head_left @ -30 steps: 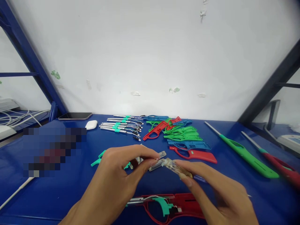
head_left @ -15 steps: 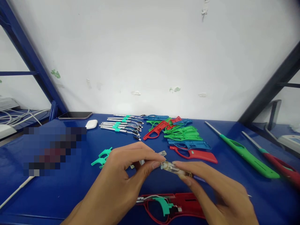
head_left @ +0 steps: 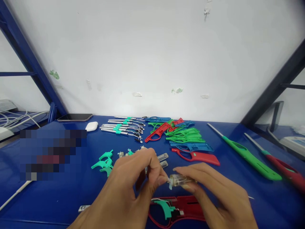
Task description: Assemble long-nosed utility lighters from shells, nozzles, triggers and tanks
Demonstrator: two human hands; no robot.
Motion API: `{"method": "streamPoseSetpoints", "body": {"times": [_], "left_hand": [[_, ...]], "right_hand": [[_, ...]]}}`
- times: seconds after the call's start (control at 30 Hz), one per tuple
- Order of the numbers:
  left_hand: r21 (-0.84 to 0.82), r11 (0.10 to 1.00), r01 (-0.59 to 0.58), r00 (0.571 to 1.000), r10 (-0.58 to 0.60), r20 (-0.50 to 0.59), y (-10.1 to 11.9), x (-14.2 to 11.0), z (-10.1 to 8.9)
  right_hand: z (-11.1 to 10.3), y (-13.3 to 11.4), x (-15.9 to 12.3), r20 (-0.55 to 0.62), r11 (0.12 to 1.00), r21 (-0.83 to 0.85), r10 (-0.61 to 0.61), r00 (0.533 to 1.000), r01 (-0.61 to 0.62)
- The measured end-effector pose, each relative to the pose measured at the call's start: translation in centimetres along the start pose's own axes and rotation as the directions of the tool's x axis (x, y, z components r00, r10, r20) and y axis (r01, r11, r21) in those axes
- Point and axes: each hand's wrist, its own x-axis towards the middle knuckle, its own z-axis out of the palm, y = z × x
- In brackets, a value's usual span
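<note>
Through the head camera I see one small cylinder of transparent, slightly yellowish plastic (head_left: 180, 180), and it is above the blue table (head_left: 69, 190), between the two hands. Its long axis runs almost level, from left to right across my view. The end with a small whitish fitting (head_left: 170, 182) points to the left, toward the left hand (head_left: 130, 187); the other end goes in under the fingers of the right hand (head_left: 219, 190).

The right hand is gripping the cylinder: its thumb lies along the near, lower side, and the forefinger along the far, upper side. The left thumb and forefinger are closed together, just at the whitish fitting; whether they pinch its thin tip, I cannot tell with certainty.

Below the hands lies a dark red plastic handle shell (head_left: 190, 206), with a curved turquoise-green plastic trigger (head_left: 165, 208) in it. Two clear plastic tubes (head_left: 163, 164) lie on the table behind the left fingertips, and their visible ends point to the right.
</note>
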Motion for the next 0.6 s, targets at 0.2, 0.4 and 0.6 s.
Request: {"method": "streamPoseSetpoints", "body": {"times": [0.2, 0.4, 0.6], "left_hand": [[-0.06, 0.998, -0.037, 0.999, 0.036, -0.017, -0.1, -0.4, 0.7], [-0.074, 0.991, -0.112, 0.993, 0.11, -0.032, 0.0, -0.7, 1.2], [-0.171, 0.973, -0.152, 0.988, 0.152, -0.009, -0.2, -0.9, 1.5]], "right_hand": [[0.0, 0.5, -0.8, 0.076, 0.997, -0.044, -0.054, 0.996, 0.058], [0.2, 0.6, -0.8, 0.053, 0.998, -0.012, -0.06, 0.997, 0.06], [0.1, 0.5, -0.7, 0.04, 0.998, 0.001, -0.059, 0.997, 0.059]]}}
